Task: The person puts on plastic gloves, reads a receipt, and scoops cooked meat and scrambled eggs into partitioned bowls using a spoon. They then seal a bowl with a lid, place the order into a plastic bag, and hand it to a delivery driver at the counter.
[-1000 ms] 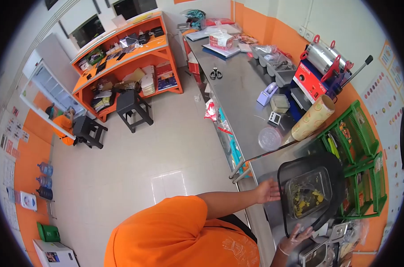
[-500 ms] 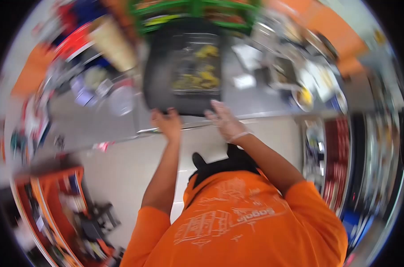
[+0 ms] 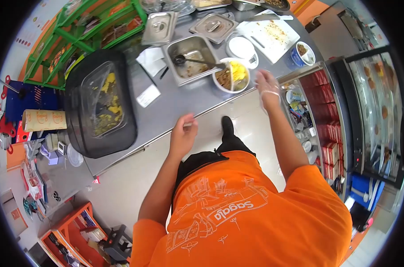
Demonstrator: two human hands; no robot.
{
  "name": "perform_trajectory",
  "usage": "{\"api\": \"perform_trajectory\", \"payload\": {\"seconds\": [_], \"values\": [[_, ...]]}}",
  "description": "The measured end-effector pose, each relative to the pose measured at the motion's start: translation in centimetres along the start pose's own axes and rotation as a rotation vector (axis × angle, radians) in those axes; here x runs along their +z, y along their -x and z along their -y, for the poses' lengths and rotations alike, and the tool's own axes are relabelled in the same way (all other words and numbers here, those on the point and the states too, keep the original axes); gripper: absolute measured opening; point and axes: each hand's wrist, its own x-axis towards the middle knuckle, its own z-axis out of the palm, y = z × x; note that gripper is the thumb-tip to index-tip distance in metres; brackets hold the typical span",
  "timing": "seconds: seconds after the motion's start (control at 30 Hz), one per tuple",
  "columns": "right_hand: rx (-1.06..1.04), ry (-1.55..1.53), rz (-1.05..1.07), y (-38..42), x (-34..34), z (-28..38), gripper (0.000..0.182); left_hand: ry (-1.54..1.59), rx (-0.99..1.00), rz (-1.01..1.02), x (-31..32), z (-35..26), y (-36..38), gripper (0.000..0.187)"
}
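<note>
Bare and loosely curled, my left hand (image 3: pixel 184 135) hangs in front of the steel counter's edge with nothing in it. My right hand (image 3: pixel 268 87) wears a clear plastic glove, and its fingers are loosely extended with nothing visible in them. Just left of it stands a white bowl (image 3: pixel 231 90) holding brown shredded food on one side and yellow pieces on the other. A steel pan (image 3: pixel 183 74) behind the bowl has a black-handled spoon (image 3: pixel 197 61) lying in it. To the left sits a black case (image 3: pixel 77 133) with a clear window, yellow and green food showing inside.
A white cutting board (image 3: pixel 280 38) with crumbs and a knife, a round white scale (image 3: pixel 241 48) and a blue tub (image 3: pixel 302 54) stand at right. Steel lids (image 3: pixel 214 27) and green racks (image 3: pixel 84 33) are behind. Shelves with red packets (image 3: pixel 329 129) flank the right.
The view has turned right. Both hands have come away from the black case's front edge; the right is now beside the bowl, the left in front of the counter.
</note>
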Motion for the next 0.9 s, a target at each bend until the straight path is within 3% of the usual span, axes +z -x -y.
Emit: {"api": "perform_trajectory", "payload": {"seconds": [0.07,0.17,0.2,0.3,0.37,0.4,0.5,0.57,0.67,0.77,0.87,0.9], "values": [[0.191,-0.217,0.231,-4.2,1.4,0.4,0.033,0.238,-0.092,-0.027,5.2,-2.5,-4.5,0.048],[0.024,0.146,0.382,-5.0,1.6,1.0,0.03,0.426,-0.104,-0.07,9.6,-4.5,-8.7,0.051],[0.068,0.135,0.39,-4.9,1.6,0.4,0.03,0.461,-0.075,-0.107,10.1,-4.5,-9.3,0.051],[0.485,-0.142,0.488,-3.6,0.3,0.8,0.034,0.664,-0.066,-0.24,11.0,-4.4,-9.0,0.048],[0.79,-0.48,0.565,-2.6,-0.2,0.7,0.038,0.554,-0.073,-0.424,10.6,-4.7,-7.4,0.041],[0.86,-0.454,0.637,-2.6,-0.4,0.9,0.042,0.494,-0.069,-0.51,9.9,-5.0,-7.1,0.037],[0.864,-0.413,0.745,-2.4,-1.8,2.0,0.042,-0.227,0.02,-1.095,5.6,-1.3,-7.1,0.039],[0.891,-0.365,0.769,-3.0,-3.3,2.3,0.041,-0.346,0.059,-1.309,1.8,-1.0,-8.0,0.055],[0.805,-0.358,0.691,-4.5,-4.8,1.3,0.041,-0.635,0.03,-1.326,-3.6,0.7,-10.5,0.068],[0.634,-0.329,0.677,-6.0,-4.3,1.2,0.035,-0.425,0.01,-1.207,-5.2,-0.7,-12.3,0.077],[0.598,-0.38,0.641,-5.5,-2.8,1.3,0.027,-0.58,0.016,-1.263,-5.5,-0.5,-13.6,0.077],[0.617,-0.4,0.633,-5.1,-2.2,0.9,0.026,-0.784,-0.03,-1.297,-4.3,-1.8,-13.2,0.07]]}}
